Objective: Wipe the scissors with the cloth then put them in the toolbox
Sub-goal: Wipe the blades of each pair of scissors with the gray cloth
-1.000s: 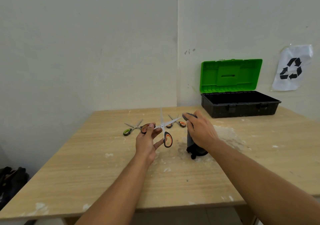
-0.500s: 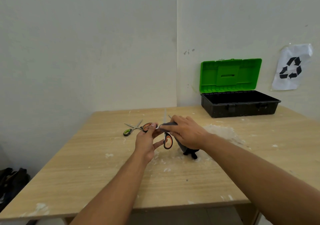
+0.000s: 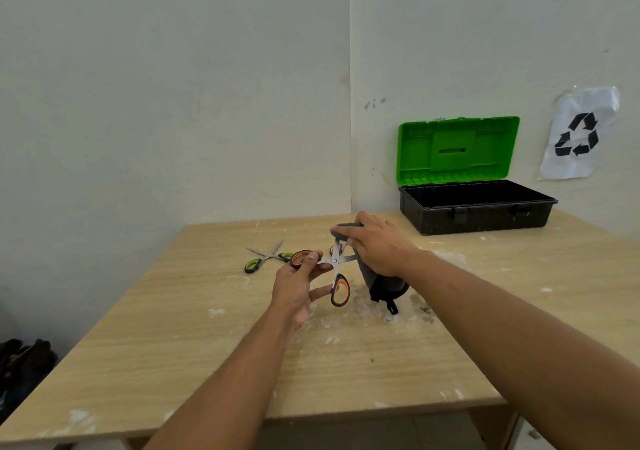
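Note:
My left hand [image 3: 297,282] holds a pair of orange-handled scissors [image 3: 337,278] by one handle loop, above the table, blades spread apart. My right hand [image 3: 375,243] grips a dark grey cloth [image 3: 382,281] and wraps it round the upper blade near its tip; the rest of the cloth hangs down to the table. The black toolbox [image 3: 478,212] with its green lid [image 3: 457,150] raised stands at the back right, its tray dark inside.
Green-handled scissors [image 3: 265,258] lie on the wooden table [image 3: 194,345] at the left. Another orange-handled pair [image 3: 335,249] lies mostly hidden behind my hands. White dust marks the tabletop. A recycling sign [image 3: 578,134] hangs on the right wall. Dark items [image 3: 20,363] sit on the floor at left.
My right hand with the cloth has slid up and away along the upright blade toward its tip. The left hand keeps the scissors in about the same place.

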Demonstrator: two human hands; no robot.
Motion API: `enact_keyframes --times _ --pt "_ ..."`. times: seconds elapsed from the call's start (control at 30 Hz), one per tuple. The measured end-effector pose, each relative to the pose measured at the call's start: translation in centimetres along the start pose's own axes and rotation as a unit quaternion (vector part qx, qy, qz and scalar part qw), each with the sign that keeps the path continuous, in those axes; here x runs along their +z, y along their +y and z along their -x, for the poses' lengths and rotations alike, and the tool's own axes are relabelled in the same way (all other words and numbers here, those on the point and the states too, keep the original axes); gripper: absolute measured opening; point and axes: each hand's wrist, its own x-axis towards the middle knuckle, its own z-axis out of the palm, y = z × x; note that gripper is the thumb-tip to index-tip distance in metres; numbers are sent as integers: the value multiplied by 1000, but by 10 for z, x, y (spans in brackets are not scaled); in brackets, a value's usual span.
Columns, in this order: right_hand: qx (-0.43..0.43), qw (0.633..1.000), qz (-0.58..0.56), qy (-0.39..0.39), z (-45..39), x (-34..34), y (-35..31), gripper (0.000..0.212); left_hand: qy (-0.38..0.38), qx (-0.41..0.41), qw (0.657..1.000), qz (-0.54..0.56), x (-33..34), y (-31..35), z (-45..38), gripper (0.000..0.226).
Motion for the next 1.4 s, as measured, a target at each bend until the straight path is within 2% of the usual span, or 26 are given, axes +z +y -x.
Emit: enact_keyframes --times 0.3,0.47,0.57,0.8,1.07,1.13,1.23,1.3,1.4 --pt "40 999 -4 -17 -3 7 9 43 13 -18 999 -31 -7 -6 1 17" --pt "87 993 -73 28 2 12 19 42 36 -31 999 -27 -15 -6 -1 17" --pt "60 991 -107 51 7 14 15 42 59 -24 998 -10 -15 -5 -4 15" --pt "-17 993 -111 42 18 24 -8 41 101 0 995 15 -5 -6 -2 17" --pt "-4 987 -145 67 24 36 -10 42 153 18 984 88 -2 0 -4 14" --pt "19 982 -181 53 23 39 -7 41 152 20 982 111 -1 2 -3 12" --pt "106 967 -233 4 23 41 -1 34 156 19 978 140 2 4 -2 12" --pt "142 960 -236 -50 24 42 2 32 161 20 976 147 4 6 -2 15" --pt "139 961 -195 -135 27 44 -2 29 164 22 974 154 7 7 -3 17"
